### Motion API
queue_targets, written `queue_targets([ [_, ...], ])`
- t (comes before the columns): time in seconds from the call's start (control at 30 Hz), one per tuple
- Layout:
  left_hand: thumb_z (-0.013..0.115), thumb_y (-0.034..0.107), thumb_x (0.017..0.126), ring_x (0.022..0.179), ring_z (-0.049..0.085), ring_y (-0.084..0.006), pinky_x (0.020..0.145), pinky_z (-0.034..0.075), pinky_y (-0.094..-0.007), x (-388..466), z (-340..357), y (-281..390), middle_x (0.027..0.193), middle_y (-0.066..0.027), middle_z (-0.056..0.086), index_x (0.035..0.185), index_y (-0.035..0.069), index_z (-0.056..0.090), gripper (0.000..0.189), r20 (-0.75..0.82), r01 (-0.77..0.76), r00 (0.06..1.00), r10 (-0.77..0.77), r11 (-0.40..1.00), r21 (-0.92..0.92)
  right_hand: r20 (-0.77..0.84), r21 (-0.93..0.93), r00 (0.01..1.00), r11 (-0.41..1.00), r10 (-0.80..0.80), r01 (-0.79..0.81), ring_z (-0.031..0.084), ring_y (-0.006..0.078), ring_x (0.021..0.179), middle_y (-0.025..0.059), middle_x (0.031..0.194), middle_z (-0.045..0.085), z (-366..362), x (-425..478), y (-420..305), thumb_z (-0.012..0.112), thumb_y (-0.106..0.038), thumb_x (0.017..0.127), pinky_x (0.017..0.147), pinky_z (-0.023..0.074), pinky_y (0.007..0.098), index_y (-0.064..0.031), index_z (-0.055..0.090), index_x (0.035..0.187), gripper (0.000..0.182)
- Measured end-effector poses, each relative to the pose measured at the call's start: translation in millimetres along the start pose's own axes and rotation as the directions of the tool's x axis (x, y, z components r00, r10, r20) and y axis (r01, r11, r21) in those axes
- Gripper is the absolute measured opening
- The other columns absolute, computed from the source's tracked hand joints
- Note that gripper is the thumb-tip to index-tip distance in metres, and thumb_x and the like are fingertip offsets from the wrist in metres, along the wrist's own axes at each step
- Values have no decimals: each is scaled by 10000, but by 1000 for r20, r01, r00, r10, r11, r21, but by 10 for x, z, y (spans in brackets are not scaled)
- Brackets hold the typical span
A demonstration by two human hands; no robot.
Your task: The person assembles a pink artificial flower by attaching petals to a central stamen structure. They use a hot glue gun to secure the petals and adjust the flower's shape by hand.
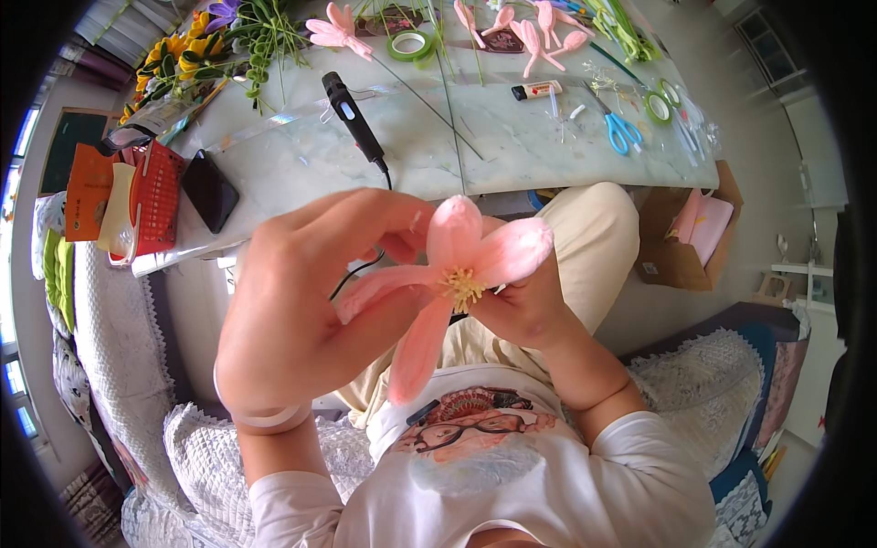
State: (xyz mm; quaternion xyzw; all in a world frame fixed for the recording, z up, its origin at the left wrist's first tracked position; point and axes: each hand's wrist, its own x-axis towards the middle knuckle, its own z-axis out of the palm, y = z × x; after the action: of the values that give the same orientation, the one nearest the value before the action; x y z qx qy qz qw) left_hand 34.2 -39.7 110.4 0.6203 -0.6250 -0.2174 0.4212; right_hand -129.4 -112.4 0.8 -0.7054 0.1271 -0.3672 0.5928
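A pink fuzzy artificial flower is held up before my chest, its petals spread and its cluster of yellow stamens facing me. From behind, my right hand grips it near the base, with the fingers partly hidden by the petals. My left hand curls around its left side. One petal lies along the left thumb, and the fingertips reach behind the upper petal, so their grip is unclear. A thin dark green stem runs from behind the flower across the table.
On the marble-patterned table lie a black corded tool, green tape, blue-handled scissors, a lighter and pink flower pieces. A phone and red basket stand left. A cardboard box sits lower right.
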Motion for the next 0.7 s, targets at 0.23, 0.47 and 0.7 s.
queue_targets([
  [0.23,527,19,624,648,633,-169,644,479,-239,-45,46,35,733,-102,655,853,-65,630,265,57,200,980,-192,958,-204,85,-33,992,996,90,-87,580,186,1010,123,1097,608,-31,-52,12,681,-31,785,872,461,330,15,597,1055,287],
  [0.47,703,129,685,821,639,-208,731,508,-294,-84,66,-72,967,-157,635,1182,-102,482,591,-20,178,976,-215,851,-494,-125,2,992,1000,-27,27,652,253,855,129,972,656,86,13,-7,658,13,722,749,500,327,-35,671,929,213],
  [0.7,917,379,465,942,553,-186,799,455,-315,-451,424,-268,1050,-93,527,1121,1,448,891,-260,-25,954,-150,823,-567,-160,-14,986,999,-52,51,667,237,875,132,966,660,79,72,-30,687,1,742,748,523,328,-30,668,965,226],
])
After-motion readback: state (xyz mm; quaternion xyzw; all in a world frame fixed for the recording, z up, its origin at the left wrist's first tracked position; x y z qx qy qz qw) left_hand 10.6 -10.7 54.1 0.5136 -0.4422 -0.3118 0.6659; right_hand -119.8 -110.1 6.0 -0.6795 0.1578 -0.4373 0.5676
